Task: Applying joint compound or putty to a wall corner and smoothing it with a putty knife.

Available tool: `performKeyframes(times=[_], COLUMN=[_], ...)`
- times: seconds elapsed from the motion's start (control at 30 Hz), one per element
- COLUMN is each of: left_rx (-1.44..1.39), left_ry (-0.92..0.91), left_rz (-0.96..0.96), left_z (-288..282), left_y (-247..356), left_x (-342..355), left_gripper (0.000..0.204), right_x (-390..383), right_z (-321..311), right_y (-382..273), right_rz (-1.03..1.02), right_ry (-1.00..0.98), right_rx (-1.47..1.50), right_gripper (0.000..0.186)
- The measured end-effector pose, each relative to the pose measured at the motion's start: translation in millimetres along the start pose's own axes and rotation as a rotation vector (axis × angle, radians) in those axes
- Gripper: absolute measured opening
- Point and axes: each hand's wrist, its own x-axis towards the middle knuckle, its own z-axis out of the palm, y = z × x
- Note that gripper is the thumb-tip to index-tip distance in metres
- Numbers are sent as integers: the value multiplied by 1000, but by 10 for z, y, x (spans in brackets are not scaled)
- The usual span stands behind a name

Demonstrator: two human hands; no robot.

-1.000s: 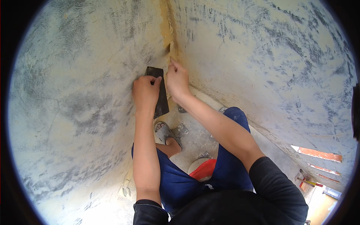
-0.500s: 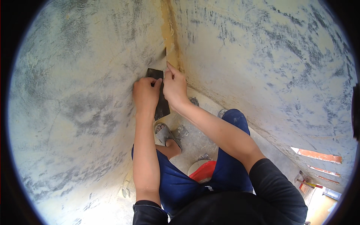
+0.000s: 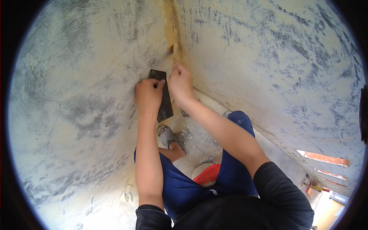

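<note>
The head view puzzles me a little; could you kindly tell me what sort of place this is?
Probably a room under renovation or construction: two bare, grey-streaked skim-coated walls meet at a yellowish filled corner seam, and the dusty concrete floor holds a red plastic bucket.

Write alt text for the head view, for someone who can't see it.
A person's left hand holds a dark flat board against a wall corner while the right hand presses at the yellowish seam there. Below are blue shorts, a sandalled foot and a red tub on the floor.
</note>
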Motion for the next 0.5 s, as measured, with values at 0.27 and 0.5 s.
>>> performKeyframes(times=[0.27, 0.5], left_rx=[-3, -10], left_ry=[18, 25], left_rz=[5, 28], left_z=[3, -7], left_y=[-8, 21], left_x=[23, 11], left_gripper=[24, 24], right_x=[225, 242], right_z=[-65, -48], right_y=[99, 80], right_rz=[-42, -101], right_ry=[-38, -20], right_rx=[44, 32], right_gripper=[46, 46])
